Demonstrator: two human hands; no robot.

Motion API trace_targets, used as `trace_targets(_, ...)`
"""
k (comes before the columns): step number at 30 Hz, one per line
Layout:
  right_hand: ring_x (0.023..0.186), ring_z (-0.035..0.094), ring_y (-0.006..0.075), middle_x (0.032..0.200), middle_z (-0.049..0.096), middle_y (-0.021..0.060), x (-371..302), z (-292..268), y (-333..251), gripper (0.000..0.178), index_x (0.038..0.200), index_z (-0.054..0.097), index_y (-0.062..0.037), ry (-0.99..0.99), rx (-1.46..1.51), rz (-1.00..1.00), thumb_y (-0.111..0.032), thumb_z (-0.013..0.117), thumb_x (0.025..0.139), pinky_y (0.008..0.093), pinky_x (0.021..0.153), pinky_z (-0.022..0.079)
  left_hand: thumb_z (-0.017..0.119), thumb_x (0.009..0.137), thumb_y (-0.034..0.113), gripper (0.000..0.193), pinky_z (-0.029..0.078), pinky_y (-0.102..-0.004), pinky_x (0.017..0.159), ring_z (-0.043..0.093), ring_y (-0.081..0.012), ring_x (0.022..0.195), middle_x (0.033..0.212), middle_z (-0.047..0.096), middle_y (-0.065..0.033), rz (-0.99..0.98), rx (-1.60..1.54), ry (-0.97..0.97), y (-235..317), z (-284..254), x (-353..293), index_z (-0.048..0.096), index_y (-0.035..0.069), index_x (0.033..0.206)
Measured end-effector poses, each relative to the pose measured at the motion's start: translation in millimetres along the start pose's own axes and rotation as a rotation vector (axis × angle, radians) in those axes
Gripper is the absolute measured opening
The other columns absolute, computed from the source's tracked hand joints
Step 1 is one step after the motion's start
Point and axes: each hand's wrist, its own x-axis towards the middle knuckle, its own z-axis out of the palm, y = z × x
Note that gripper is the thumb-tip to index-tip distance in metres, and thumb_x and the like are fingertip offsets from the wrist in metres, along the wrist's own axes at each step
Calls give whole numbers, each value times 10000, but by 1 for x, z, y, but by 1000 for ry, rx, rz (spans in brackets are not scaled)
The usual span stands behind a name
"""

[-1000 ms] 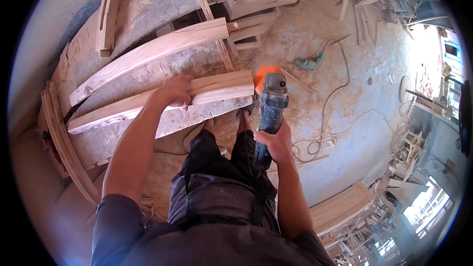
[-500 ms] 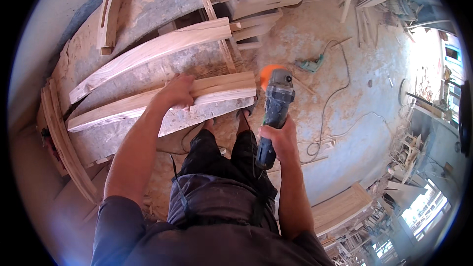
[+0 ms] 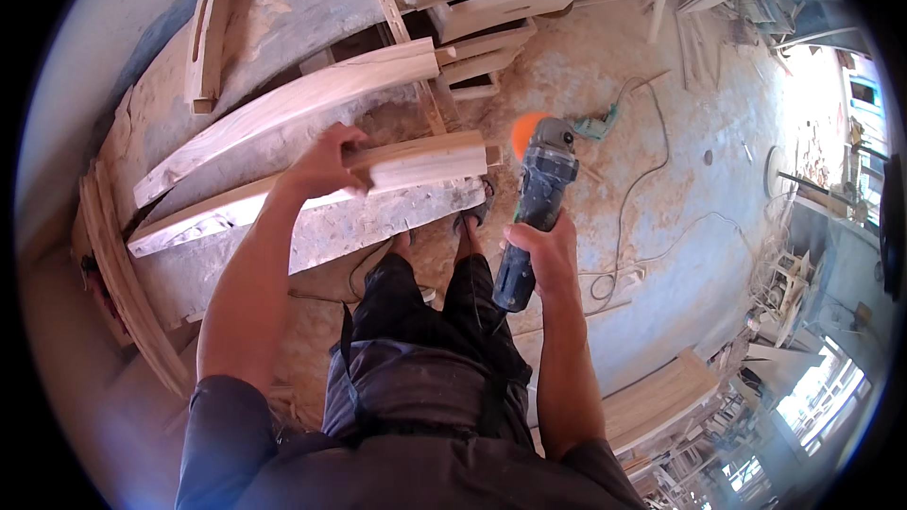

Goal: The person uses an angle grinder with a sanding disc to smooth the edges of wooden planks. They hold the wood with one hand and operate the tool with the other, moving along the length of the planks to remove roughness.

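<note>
Apparently paused in sanding: the right hand [image 3: 546, 250] grips an angle grinder [image 3: 541, 179], its orange disc [image 3: 525, 132] apart from the timber [image 3: 425, 163] on the bench [image 3: 250, 269]. The left hand [image 3: 319, 166] curves over it, grip unclear; resuming calls for bracing.

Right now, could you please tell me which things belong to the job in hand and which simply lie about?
In use: angle grinder with orange disc, in the right hand; nearer timber, at the left hand.
Seemingly lying about: green tool, slotted wooden piece.
</note>
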Motion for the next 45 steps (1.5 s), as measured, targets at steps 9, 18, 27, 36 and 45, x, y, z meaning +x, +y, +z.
trace_targets(9,755,681,176,879,667,72,-18,0,24,435,1108,603,8,-35,-28,-111,-58,791,721,343,702,561,879,745,146,899,339,-505,1243,456,-396,1454,1502,556,-187,0,390,140,30,16,-4,476,147,1548)
trace_targets(18,806,671,172,928,678,72,-7,16,20,481,1142,622,17,-51,-160,-45,-78,802,706,348,738,559,871,684,109,739,509,-480,1045,656,-416,1206,1229,709,-237,9,253,55,40,-14,11,606,49,1371)
trace_targets(27,751,678,174,881,672,73,-4,26,9,456,1136,610,12,-10,-56,-30,-40,795,722,342,698,565,871,677,127,720,497,-496,1060,644,-416,1230,1241,705,-237,33,269,59,40,-13,10,609,59,1344)
trace_targets(36,702,694,204,853,658,89,-19,35,15,364,1068,593,7,-4,102,-13,-23,768,750,350,662,571,864,680,128,718,493,-495,1067,642,-408,1235,1255,705,-223,5,239,14,39,-17,12,612,65,1350)
trace_targets(45,738,679,188,917,681,89,-35,18,37,435,1137,605,14,-42,-68,-32,-27,769,737,345,706,562,854,681,110,743,497,-463,1057,646,-396,1211,1261,696,-210,16,119,-29,34,-22,16,633,57,1388)
